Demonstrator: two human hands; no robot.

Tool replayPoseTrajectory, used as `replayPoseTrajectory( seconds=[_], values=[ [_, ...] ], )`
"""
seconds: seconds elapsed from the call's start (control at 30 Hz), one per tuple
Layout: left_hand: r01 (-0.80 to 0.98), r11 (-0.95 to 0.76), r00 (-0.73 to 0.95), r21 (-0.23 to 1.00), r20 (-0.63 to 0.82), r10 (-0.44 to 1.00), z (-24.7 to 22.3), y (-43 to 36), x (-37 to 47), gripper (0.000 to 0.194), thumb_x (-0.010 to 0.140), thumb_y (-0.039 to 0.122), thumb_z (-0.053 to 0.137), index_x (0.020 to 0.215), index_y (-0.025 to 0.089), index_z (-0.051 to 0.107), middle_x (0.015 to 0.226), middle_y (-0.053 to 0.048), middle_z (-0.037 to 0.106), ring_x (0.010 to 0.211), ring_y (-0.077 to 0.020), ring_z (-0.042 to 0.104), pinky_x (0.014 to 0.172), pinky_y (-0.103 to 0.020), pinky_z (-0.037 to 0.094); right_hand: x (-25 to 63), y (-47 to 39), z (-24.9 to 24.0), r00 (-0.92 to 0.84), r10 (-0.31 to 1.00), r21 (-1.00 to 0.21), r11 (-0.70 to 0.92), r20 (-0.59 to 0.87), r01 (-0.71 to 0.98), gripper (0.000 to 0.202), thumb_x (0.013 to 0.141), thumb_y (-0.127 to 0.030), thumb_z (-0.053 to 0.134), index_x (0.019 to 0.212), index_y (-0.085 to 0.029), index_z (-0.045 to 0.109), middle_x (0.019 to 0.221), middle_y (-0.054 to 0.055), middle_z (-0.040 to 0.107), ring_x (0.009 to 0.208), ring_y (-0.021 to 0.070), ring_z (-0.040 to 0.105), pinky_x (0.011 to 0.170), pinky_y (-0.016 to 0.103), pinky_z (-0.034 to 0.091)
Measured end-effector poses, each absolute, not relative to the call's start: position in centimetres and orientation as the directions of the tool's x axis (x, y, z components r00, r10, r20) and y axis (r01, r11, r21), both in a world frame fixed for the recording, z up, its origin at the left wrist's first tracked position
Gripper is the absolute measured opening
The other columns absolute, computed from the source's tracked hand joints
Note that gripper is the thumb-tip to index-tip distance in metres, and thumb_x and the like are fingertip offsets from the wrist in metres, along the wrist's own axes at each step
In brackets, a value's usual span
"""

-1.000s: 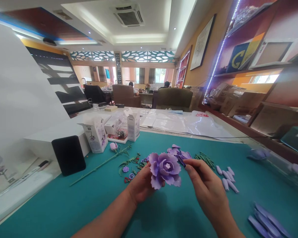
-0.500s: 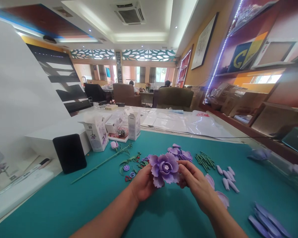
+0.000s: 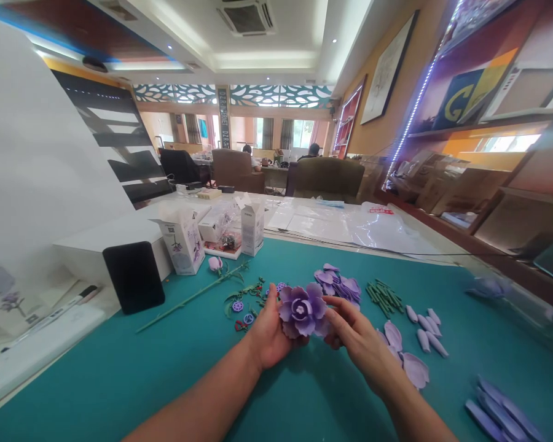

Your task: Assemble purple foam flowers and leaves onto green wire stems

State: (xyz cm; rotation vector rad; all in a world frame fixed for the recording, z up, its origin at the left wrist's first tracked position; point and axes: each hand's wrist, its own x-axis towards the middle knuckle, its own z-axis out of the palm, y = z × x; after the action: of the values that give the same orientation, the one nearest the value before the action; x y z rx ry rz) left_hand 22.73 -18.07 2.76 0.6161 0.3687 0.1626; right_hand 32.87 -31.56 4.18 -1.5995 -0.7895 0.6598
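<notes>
1. A purple flower (image 3: 301,310), open with layered petals and a pale centre, is held up over the green mat (image 3: 327,399), between both hands; its underside is hidden
2. The left hand (image 3: 273,337) is cupped half-closed around its left side and back, thumb raised, holding it
3. The right hand (image 3: 352,328) has bent, nearly closed fingers at the flower's right edge; whether they pinch a petal or only touch it, I cannot tell
4. Behind the flower is a heap of purple petals (image 3: 336,285), partly covered; loose pale petals (image 3: 415,370) lie beside the right forearm, which hides some of them
5. Left of the flower, small purple wheels (image 3: 237,306) lie among green and red bits too tangled to sort; rightward are green sticks (image 3: 384,298) and pale tapered pieces (image 3: 427,328)
6. Long violet pieces (image 3: 502,408) blur at lower right
7. Farther off stand a black slab (image 3: 133,276) and a white box (image 3: 252,230); beyond, armchairs (image 3: 330,179) partly hide two people
8. Both forearms rise from the bottom edge, cut off there, converging inward
</notes>
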Motion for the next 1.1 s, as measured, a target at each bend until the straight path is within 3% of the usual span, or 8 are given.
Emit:
replayPoseTrajectory(
  seconds=[0.2, 0.4, 0.57, 1.1],
  values=[
    [0.022, 0.741, 0.926, 0.671, -0.293, 0.238, 3.8, -18.7, 22.3, 0.067, 0.085, 0.069, 0.022, 0.110, 0.019, 0.059, 0.091, -0.008, 0.068, 0.074, -0.0198, 0.064, 0.061, -0.030, 0.049, 33.3, -31.6, 3.4, 0.665, 0.742, -0.941, -0.157, 0.088, 0.299, 0.060, 0.080, -0.060, 0.051, 0.123, -0.019, 0.055, 0.094, 0.006, 0.060, 0.072, 0.0173, 0.057, 0.061, 0.028, 0.048],
    [0.112, 0.713, 0.886, 0.692, -0.394, 0.244, 4.5, -19.4, 22.2, 0.064, 0.089, 0.062, 0.025, 0.104, 0.013, 0.062, 0.081, -0.009, 0.069, 0.069, -0.0195, 0.065, 0.063, -0.032, 0.051, 33.6, -31.5, 2.6, 0.679, 0.726, -0.943, -0.139, 0.111, 0.303, 0.058, 0.079, -0.059, 0.053, 0.122, -0.019, 0.058, 0.113, 0.010, 0.061, 0.091, 0.0231, 0.059, 0.072, 0.030, 0.051],
    [0.107, 0.712, 0.848, 0.694, -0.437, 0.299, 4.4, -19.4, 22.4, 0.057, 0.090, 0.058, 0.029, 0.104, 0.014, 0.062, 0.074, -0.008, 0.069, 0.062, -0.0185, 0.064, 0.061, -0.031, 0.052, 33.5, -31.4, 2.5, 0.672, 0.733, -0.945, -0.132, 0.109, 0.298, 0.058, 0.080, -0.058, 0.052, 0.122, -0.018, 0.058, 0.110, 0.010, 0.062, 0.088, 0.0224, 0.060, 0.068, 0.029, 0.052],
    [0.057, 0.700, 0.816, 0.712, -0.437, 0.378, 4.1, -19.4, 22.5, 0.045, 0.092, 0.049, 0.035, 0.107, 0.015, 0.060, 0.086, -0.008, 0.070, 0.059, -0.0173, 0.064, 0.057, -0.030, 0.051, 33.8, -31.3, 2.0, 0.621, 0.778, -0.955, -0.105, 0.095, 0.277, 0.057, 0.082, -0.057, 0.050, 0.124, -0.019, 0.053, 0.110, 0.009, 0.061, 0.085, 0.0197, 0.059, 0.069, 0.028, 0.050]
  ],
)
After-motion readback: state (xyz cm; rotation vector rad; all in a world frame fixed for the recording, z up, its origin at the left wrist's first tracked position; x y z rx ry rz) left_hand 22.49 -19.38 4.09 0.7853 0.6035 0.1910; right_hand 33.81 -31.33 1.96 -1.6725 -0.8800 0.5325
